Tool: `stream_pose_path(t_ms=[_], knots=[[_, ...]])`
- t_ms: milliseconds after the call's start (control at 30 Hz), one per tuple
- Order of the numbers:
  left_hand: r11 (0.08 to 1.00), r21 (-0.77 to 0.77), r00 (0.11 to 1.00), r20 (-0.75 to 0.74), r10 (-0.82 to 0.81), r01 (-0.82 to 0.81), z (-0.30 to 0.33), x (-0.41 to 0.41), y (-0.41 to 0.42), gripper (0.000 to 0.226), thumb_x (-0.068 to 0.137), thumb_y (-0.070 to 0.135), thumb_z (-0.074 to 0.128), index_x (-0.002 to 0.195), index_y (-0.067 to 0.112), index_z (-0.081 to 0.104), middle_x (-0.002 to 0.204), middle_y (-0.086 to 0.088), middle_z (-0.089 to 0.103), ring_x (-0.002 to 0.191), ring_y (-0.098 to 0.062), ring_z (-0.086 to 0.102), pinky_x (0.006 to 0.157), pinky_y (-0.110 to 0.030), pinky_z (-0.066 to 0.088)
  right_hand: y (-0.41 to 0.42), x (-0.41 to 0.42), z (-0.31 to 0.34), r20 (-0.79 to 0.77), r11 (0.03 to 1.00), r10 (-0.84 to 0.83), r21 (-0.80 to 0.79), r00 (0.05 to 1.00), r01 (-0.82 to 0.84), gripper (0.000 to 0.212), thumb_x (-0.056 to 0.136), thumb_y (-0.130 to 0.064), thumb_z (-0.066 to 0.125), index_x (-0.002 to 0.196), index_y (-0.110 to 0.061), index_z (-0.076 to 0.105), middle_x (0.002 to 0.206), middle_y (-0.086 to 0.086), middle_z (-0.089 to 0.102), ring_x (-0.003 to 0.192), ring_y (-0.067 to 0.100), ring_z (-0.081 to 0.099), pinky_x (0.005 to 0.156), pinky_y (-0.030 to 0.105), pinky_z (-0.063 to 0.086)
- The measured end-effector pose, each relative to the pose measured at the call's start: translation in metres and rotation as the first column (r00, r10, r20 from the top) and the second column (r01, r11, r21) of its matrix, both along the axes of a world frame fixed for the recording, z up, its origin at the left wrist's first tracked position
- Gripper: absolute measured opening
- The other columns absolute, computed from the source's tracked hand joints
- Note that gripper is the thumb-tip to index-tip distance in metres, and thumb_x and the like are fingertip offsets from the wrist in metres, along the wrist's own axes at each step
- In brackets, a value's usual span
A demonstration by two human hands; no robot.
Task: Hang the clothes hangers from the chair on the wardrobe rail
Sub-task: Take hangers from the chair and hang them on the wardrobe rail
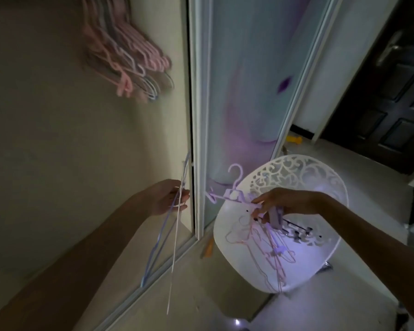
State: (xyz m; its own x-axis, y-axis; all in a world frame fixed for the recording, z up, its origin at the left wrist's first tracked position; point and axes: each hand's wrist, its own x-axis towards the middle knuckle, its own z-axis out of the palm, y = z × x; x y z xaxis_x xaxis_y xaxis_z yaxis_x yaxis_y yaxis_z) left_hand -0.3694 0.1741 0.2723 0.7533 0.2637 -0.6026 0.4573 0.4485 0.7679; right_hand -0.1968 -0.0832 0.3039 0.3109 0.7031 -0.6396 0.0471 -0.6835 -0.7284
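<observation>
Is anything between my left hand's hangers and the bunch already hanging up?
Nothing visible. The left hand holds thin hangers inside the open wardrobe, and only bare wall shows up to the hung hangers. The rail itself is out of view.

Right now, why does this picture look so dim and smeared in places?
Head view: the room is dark, with a bright bluish-white patch lighting the white chair seat; the hung hangers at upper left are smeared by motion blur; the wide lens bends the wardrobe door frame. The left hand with its thin hangers and the right hand look sharper.
</observation>
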Motion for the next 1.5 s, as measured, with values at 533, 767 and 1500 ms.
stream_pose_path(t_ms=[533, 767, 1500], knots=[[0.917, -0.041, 0.889, 0.228, 0.396, -0.398, 0.112, -0.163, 0.089, 0.029, 0.092, 0.016, 0.042, 0.065, 0.007, 0.05, 0.04, 0.0, 0.057, 0.038, -0.009, 0.061, 0.069, -0.029, 0.044, 0.162, -0.15, 0.085, 0.316, 0.995, 0.092, -0.056, 0.944, -0.078, 0.03, 0.072, -0.03, 0.079, 0.064, -0.009, 0.061, 0.059, 0.004, 0.056, 0.062, 0.016, 0.058, 0.055, 0.02, 0.051], [0.881, -0.028, 0.862, 0.19, 0.469, -0.473, 0.116, -0.178, 0.126, 0.024, 0.091, 0.021, 0.046, 0.07, 0.01, 0.051, 0.047, -0.001, 0.062, 0.042, -0.009, 0.064, 0.067, -0.03, 0.048, 0.215, -0.142, 0.105, 0.53, 0.904, 0.363, 0.002, 0.767, -0.428, 0.012, 0.082, -0.006, 0.067, 0.078, -0.018, 0.063, 0.074, -0.004, 0.055, 0.07, 0.006, 0.052, 0.062, 0.013, 0.042], [0.759, 0.004, 0.73, 0.275, 0.625, -0.651, 0.173, -0.135, 0.268, 0.028, 0.093, 0.017, 0.041, 0.066, 0.013, 0.047, 0.036, 0.0, 0.055, 0.033, -0.008, 0.058, 0.059, -0.029, 0.048, 0.377, -0.126, 0.174, 0.739, 0.39, -0.57, 0.628, 0.359, -0.674, 0.022, 0.095, -0.023, 0.035, 0.096, -0.017, 0.057, 0.096, 0.0, 0.049, 0.087, 0.015, 0.049, 0.075, 0.023, 0.036]])
